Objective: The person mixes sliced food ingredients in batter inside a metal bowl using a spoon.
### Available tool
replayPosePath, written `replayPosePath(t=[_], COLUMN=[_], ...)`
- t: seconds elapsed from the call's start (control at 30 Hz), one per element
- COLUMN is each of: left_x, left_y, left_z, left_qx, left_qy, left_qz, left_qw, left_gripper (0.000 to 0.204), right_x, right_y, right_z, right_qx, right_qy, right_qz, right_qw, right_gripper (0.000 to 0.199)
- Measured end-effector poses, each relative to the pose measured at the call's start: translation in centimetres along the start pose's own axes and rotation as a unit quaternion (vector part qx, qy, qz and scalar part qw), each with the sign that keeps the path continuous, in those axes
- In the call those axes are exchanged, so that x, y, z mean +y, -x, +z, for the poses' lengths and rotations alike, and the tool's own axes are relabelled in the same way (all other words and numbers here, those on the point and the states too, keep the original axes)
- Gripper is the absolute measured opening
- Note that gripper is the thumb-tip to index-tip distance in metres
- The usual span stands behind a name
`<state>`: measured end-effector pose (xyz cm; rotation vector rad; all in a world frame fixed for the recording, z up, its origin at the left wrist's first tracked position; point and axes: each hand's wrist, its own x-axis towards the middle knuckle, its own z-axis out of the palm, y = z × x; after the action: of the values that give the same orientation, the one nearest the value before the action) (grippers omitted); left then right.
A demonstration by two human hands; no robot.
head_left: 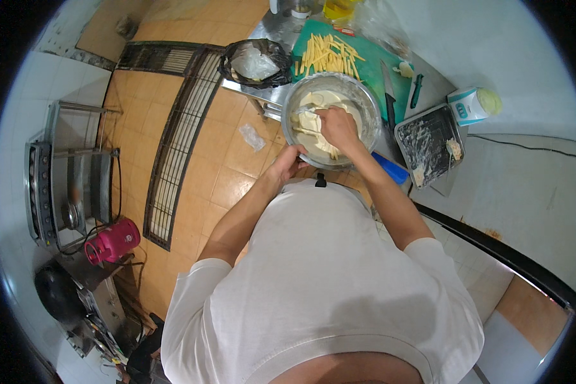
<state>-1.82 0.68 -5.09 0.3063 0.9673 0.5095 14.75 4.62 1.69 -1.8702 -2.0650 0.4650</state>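
Steel mixing bowl [365, 96] on the counter holds pale batter and potato strips [310, 121]; right hand [336, 127] pinches strips inside, left hand [288, 163] grips the rim, fingers hidden.

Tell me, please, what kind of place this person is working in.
Probably a kitchen, perhaps a small commercial one. A green cutting board holds pale cut potato sticks beside a black-handled knife, the right hand is inside a round steel mixing bowl of batter, and a pink gas cylinder stands on the tiled floor.
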Motion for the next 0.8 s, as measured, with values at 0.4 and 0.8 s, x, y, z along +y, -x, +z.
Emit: replayPosePath(t=[0.4, 0.8], left_x=[0.4, 0.3], left_y=[1.3, 0.6], left_z=[1.2, 0.9], left_qx=[0.042, 0.04], left_qy=[0.002, -0.015], left_qz=[0.033, 0.02], left_qw=[0.999, 0.999], left_gripper=[0.029, 0.029], right_x=[1.3, 5.9], right_y=[1.7, 1.8], right_z=[-1.2, 1.2], right_qx=[-0.078, -0.134], right_qy=[0.063, 0.09], right_qz=[0.005, 0.131], right_qw=[0.995, 0.978], right_gripper=[0.023, 0.022])
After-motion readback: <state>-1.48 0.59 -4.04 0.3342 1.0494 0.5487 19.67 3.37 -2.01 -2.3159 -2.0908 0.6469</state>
